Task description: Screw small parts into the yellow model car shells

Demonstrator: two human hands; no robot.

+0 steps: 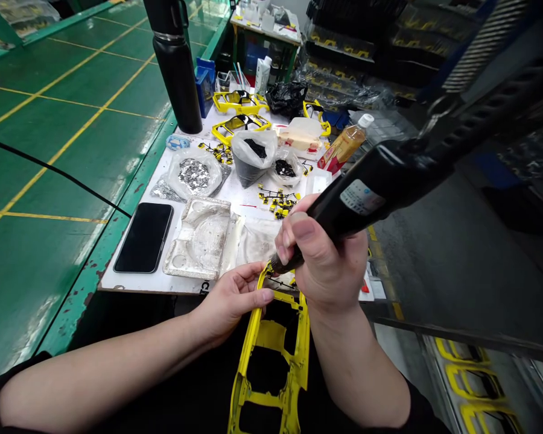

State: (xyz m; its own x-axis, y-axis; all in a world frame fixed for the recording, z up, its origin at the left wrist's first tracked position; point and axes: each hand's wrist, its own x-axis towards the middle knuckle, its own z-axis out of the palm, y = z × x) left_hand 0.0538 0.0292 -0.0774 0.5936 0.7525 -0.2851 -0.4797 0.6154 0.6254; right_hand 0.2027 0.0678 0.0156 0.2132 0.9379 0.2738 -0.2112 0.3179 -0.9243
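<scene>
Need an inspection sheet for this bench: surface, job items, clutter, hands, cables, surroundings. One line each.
Surface: white tabletop, crowded; spills, nothing seen.
Job items: yellow frame in front of the table edge; black tool with its tip at the frame's far end, exact contact unclear; bag of black parts open on the table.
Clutter: phone lying near the left edge; black bottle upright; drink bottle beyond the tool.
Hands: left hand holds the frame; right hand grips the tool.
Cables: metal coil above the tool; thin black cord across the left side.
Surroundings: green floor with yellow lines; more yellow frames lower right.
</scene>
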